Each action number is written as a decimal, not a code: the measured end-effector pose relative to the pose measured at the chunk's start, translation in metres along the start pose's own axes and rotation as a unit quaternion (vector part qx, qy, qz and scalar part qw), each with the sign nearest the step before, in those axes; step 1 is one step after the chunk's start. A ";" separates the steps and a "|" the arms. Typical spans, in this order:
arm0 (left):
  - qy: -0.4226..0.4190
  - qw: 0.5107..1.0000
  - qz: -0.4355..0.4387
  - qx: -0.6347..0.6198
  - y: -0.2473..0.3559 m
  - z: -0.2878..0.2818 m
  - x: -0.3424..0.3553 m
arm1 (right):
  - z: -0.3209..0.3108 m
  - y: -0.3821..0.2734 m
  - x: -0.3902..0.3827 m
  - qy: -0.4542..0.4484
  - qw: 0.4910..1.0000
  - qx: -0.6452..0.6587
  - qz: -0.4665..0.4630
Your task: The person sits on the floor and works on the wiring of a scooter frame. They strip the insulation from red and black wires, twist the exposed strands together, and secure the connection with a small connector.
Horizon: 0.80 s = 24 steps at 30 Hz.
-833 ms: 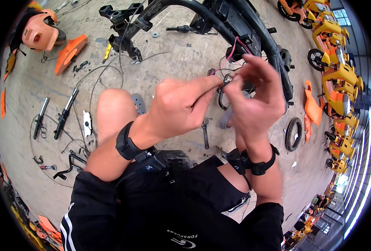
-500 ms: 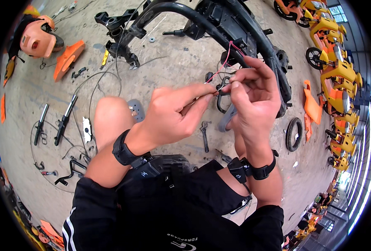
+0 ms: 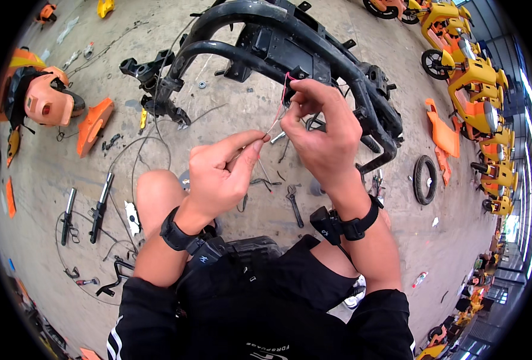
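Note:
A thin red-and-white bundle of wires hangs from the underside of a black scooter frame. My left hand pinches its lower part between thumb and forefinger, and a loose tail dangles below the pinch. Higher up, my right hand curls its thumb and fingers together at the same wires; its fingertips partly hide what they grip. The frame lies just beyond both hands. An adjustable wrench rests on the concrete floor beneath and between my forearms.
Orange body panels and shock absorbers lie to the left among loose cables. A black tyre and an orange panel are on the right. Yellow scooters stand in a row along the right side.
My view has shifted, showing more of the frame. My hands have moved apart: the right sits higher along the wires, the left lower, with the wires stretched between them.

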<state>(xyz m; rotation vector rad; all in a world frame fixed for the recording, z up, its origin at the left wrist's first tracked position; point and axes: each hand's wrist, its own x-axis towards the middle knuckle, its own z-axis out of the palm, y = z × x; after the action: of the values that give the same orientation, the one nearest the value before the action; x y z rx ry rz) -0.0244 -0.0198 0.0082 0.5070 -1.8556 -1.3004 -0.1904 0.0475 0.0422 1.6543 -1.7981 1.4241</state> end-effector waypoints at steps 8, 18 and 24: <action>-0.054 0.997 -0.018 -0.048 0.002 0.000 -0.006 | -0.021 -0.024 -0.024 -0.026 0.927 0.234 0.292; -0.051 0.996 0.077 -0.015 -0.015 0.007 -0.012 | -0.038 -0.029 -0.040 -0.154 0.926 0.234 0.253; -0.030 0.989 0.139 0.030 -0.019 0.014 -0.007 | -0.037 -0.030 -0.028 -0.115 0.808 0.362 0.451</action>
<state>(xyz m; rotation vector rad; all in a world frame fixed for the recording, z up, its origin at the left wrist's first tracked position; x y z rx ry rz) -0.0329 -0.0140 -0.0140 0.2306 -1.9415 -1.0857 -0.1702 0.0979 0.0509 1.2616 -2.5652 2.6834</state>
